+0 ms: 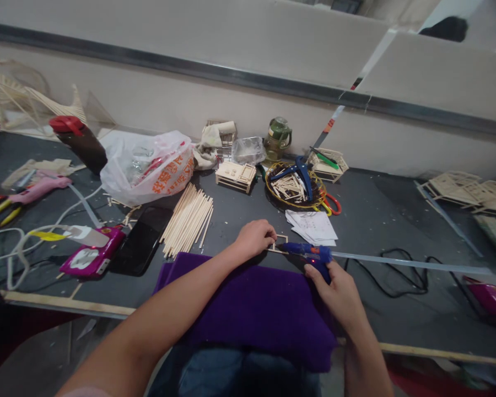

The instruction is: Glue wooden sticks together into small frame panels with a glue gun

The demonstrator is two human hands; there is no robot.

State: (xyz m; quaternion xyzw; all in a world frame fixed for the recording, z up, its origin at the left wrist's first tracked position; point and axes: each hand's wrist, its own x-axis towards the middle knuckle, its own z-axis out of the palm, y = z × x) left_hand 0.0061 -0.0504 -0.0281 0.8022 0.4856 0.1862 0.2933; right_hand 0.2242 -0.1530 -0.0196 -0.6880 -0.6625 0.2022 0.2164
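Observation:
My left hand is curled, fingers pinching a small frame of thin wooden sticks that lies on the dark table. My right hand grips a blue glue gun, its nozzle pointing left at the frame's right side. A red light shows on the gun's body. Both forearms rest over a purple cloth spread at the table's front edge. A glue stick runs out of the gun's back toward the right.
A bundle of loose wooden sticks lies left of my hands, beside a black phone and a magenta box. Behind are a plastic bag, a small stick-built model, a round tray of stick pieces, folded papers, and a black cord.

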